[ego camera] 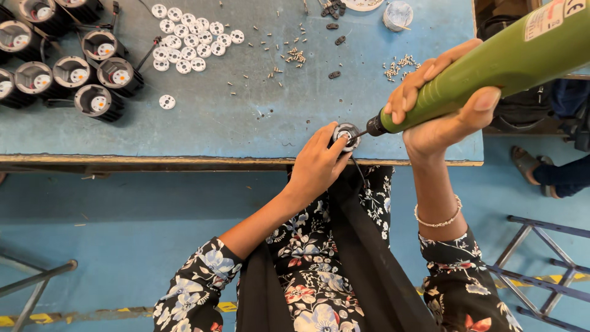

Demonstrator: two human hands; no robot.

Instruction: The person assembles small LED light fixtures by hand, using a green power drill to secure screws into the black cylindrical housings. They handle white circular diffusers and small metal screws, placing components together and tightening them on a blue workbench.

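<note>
My left hand grips a small black lamp housing with a white disc inside, held at the near edge of the blue table. My right hand is wrapped around a green electric screwdriver, tilted so its black tip touches the disc in the housing. A thin black wire hangs from the housing toward my lap.
Several black lamp housings stand at the far left. A cluster of white discs and scattered small screws lie mid-table, with a small white cup at the back. Another person's sandalled foot and metal stool frames are on the floor.
</note>
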